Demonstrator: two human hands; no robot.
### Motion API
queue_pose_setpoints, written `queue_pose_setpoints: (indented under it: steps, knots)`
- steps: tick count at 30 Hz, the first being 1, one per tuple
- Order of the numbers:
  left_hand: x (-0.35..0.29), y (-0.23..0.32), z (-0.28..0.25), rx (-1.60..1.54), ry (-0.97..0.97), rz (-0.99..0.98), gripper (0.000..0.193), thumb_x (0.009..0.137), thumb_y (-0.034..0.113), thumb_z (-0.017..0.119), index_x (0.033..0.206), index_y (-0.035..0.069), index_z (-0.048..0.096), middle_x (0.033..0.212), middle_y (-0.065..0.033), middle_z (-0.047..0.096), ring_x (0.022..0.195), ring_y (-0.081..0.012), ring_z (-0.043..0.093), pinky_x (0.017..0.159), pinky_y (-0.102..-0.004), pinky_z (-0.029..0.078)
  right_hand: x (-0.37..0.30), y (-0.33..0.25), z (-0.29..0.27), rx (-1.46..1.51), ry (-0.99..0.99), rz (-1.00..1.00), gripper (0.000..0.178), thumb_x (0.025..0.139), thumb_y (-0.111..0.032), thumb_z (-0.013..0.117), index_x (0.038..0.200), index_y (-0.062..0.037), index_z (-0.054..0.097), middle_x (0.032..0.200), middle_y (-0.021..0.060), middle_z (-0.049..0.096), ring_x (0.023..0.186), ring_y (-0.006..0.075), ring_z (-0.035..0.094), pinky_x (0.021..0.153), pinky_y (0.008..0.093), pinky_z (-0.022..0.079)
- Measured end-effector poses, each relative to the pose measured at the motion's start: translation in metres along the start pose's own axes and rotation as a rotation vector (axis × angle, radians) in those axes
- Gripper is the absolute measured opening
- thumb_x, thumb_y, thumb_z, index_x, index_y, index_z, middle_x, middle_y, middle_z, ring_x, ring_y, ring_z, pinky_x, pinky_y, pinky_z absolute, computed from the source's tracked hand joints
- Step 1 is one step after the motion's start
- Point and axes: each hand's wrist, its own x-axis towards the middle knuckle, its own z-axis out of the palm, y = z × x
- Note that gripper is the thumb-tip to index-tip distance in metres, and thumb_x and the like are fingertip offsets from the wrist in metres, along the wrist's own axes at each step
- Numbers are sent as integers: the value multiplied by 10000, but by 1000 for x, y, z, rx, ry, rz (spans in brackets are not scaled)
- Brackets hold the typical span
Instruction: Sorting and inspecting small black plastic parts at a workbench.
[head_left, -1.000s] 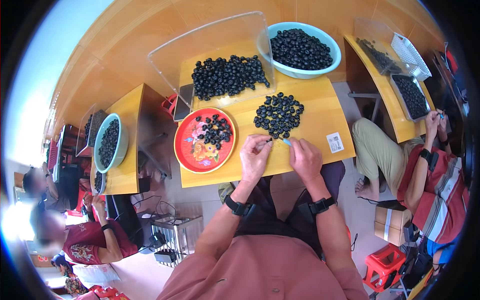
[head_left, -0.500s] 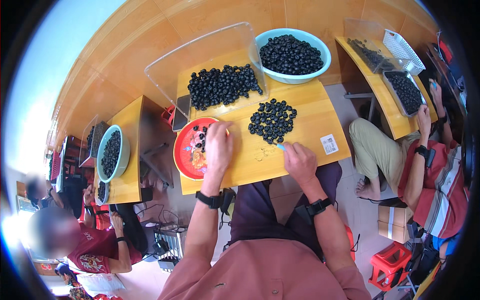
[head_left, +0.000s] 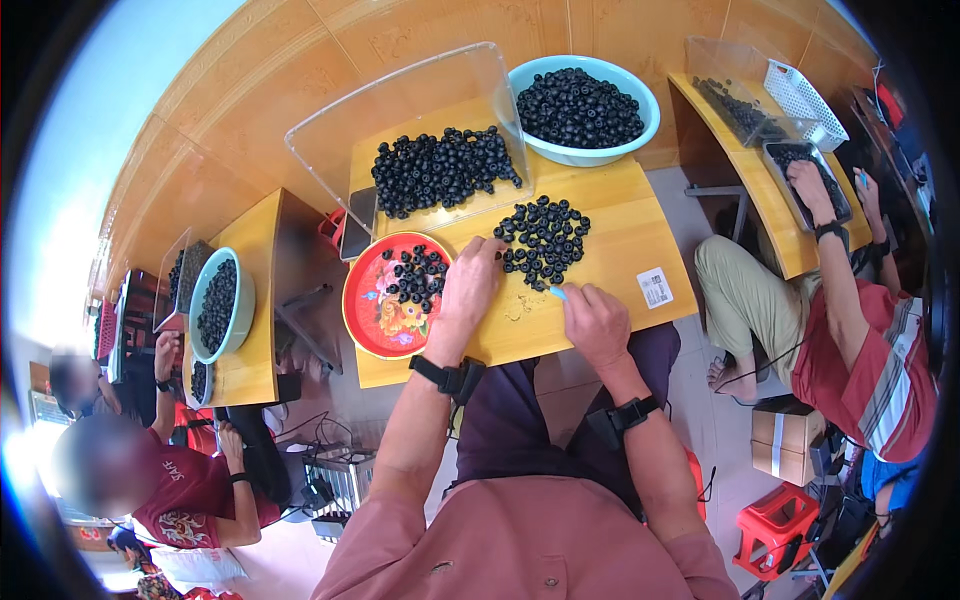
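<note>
A loose pile of small black bead-like pieces with holes point(head_left: 543, 240) lies on the wooden table. At its left edge is my left hand point(head_left: 470, 286), fingers pressed together at the nearest pieces; whether one is between them is hidden. My right hand point(head_left: 597, 324) is closed round a thin tool with a light-blue end point(head_left: 558, 293), pointing at the pile's near edge. Left of my left hand, a red flowered plate point(head_left: 366, 325) holds several of the black pieces. Behind it, a clear open-sided bin point(head_left: 390, 92) contains a larger heap.
A light-blue basin point(head_left: 590, 157) full of black pieces stands at the table's back. A dark phone-like slab point(head_left: 358, 222) lies beside the bin, and a white label point(head_left: 655, 288) is at the right. People work at neighbouring tables on both sides; a red stool point(head_left: 775, 535) is lower right.
My left hand has moved right, from over the red plate to the pile's left edge, uncovering pieces on the plate. My right hand stays nearly still with the tool.
</note>
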Motion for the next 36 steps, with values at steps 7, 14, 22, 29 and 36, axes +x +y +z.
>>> queue_pose_setpoints:
  steps: [7,14,22,29,36]
  knots:
    - [-43,38,17,-489,151,-209,235,848,-4,789,1076,28,745,938,-109,687,774,-196,669,728,-333,565,3,-3,1,14,27,-16,56,882,-96,693,934,-83,711,709,63,561,658,255,641,573,396,518]
    - [-65,44,48,-575,210,-286,286,869,30,817,1137,20,715,946,-78,729,812,-140,691,745,-289,569,1,-4,-1,8,6,-14,73,892,-113,695,958,-84,705,716,62,566,664,256,642,586,400,518]
    - [-62,47,46,-528,175,-273,296,869,25,812,1148,27,714,952,-81,724,818,-152,698,748,-290,575,2,-3,-3,25,-15,-63,88,884,-109,701,966,-78,706,729,67,576,657,256,638,584,394,514]
    - [-62,47,48,-556,193,-220,285,866,3,790,1141,34,720,920,-95,678,766,-185,680,696,-307,569,2,-2,-1,25,-51,-90,99,877,-105,700,969,-72,717,720,65,572,653,253,638,579,391,511]
    - [-62,45,49,-560,200,-209,289,858,1,794,1136,36,723,907,-90,661,750,-185,670,689,-308,566,2,-1,0,27,-52,-98,97,882,-105,699,974,-77,710,720,64,572,649,254,637,577,390,509]
